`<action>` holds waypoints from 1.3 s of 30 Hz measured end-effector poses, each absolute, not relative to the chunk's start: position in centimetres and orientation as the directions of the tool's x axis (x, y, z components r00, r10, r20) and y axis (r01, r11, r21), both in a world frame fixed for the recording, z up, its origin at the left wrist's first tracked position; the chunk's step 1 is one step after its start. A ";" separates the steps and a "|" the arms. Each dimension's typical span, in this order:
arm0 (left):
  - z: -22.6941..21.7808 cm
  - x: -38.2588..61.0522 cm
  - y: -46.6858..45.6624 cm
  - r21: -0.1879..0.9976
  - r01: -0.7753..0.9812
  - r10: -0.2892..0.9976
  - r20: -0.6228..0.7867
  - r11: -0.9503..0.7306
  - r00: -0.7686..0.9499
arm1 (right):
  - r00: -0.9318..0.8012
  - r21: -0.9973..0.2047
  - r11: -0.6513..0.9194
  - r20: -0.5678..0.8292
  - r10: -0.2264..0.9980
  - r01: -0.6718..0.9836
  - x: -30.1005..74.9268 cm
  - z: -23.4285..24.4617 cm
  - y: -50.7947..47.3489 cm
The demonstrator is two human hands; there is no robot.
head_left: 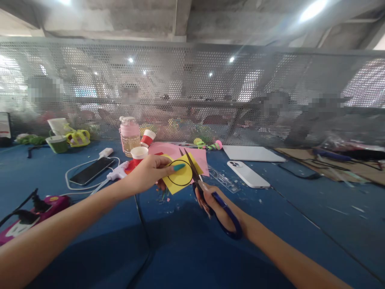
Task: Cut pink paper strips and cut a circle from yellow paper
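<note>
My left hand (150, 172) pinches a yellow sheet of paper (174, 186) at its left side, the thumb lying on top. A black circle is drawn on the sheet. My right hand (215, 200) grips blue-handled scissors (227, 210), with fingers through the handle loops. Their dark blades are slightly apart and point up and away, at the right edge of the yellow paper. Whether the blades have entered the paper is hard to tell. Behind the yellow sheet, pink paper (198, 156) lies flat on the blue table (186, 241).
Left of my hands are a glue gun (118, 171), a black phone (92, 170), a purple power strip (54, 206), paper cups (139, 152) and a pink bottle (130, 134). To the right lie a clear stencil ruler (224, 180), a white phone (248, 174) and cardboard (333, 164). A perforated screen (186, 88) stands behind.
</note>
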State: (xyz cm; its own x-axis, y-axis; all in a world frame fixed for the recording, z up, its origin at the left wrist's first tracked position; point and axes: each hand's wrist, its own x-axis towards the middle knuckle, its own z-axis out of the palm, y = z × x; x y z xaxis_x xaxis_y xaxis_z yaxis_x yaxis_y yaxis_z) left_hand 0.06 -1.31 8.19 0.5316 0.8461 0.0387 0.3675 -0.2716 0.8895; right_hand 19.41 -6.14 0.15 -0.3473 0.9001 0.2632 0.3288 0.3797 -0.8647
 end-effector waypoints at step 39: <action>7.5 -0.3 -0.5 0.844 0.344 0.823 0.182 -0.412 0.539 | -0.298 -0.765 0.423 0.310 0.903 0.486 19.0 1.2 -6.4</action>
